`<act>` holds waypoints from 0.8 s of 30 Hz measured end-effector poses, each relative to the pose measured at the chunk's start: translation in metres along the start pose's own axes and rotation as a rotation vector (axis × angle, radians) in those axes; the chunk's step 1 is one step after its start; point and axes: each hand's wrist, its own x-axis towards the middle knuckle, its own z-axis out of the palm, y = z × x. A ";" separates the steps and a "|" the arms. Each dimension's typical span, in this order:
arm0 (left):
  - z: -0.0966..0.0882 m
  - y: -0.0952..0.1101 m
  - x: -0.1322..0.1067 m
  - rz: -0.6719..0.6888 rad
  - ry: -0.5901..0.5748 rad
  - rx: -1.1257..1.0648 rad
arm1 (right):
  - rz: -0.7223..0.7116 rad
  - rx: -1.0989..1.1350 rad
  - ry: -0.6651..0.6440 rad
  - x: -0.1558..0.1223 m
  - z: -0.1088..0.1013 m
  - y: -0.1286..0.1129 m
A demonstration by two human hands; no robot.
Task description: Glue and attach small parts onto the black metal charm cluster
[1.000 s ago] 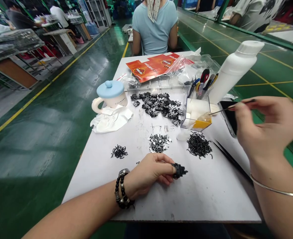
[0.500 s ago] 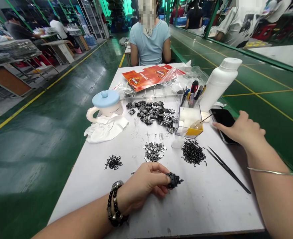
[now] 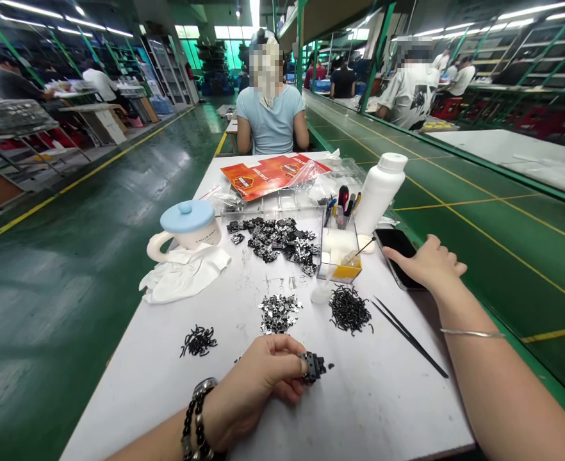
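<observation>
My left hand (image 3: 270,371) pinches a small black block-like part (image 3: 314,366) between thumb and fingers, just above the table (image 3: 354,410). A tiny dark bit (image 3: 331,366) shows beside the part's right end. At the right edge, my right hand (image 3: 431,262) lies over a black phone (image 3: 398,246), thumb across its screen and the other fingers apart beyond its right side. Black tweezers (image 3: 410,336) lie between the hands, near a pile of short curved black pieces (image 3: 350,309). Just beyond my left hand is a heap of small silvery metal pieces (image 3: 278,312).
Farther back lie a pile of black-and-silver parts (image 3: 275,240), a clear box (image 3: 339,256) with tools, and a white bottle (image 3: 382,192). To the left stand a blue-lidded mug (image 3: 189,224), a crumpled tissue (image 3: 186,275) and a smaller black pile (image 3: 199,341). A person (image 3: 270,118) sits ahead.
The camera view has tilted up and shifted right, so the table things appear lower and farther left. Both hands keep nearly the same pose, the left one still holding the black part.
</observation>
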 end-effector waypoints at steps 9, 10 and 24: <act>0.005 -0.004 -0.004 0.102 -0.011 0.073 | -0.783 0.523 0.443 -0.100 -0.068 -0.060; 0.006 -0.004 -0.004 0.123 -0.012 0.070 | -0.941 0.560 0.383 -0.116 -0.070 -0.068; 0.007 0.004 -0.014 0.271 -0.018 0.032 | -1.303 0.677 -0.252 -0.159 -0.054 -0.087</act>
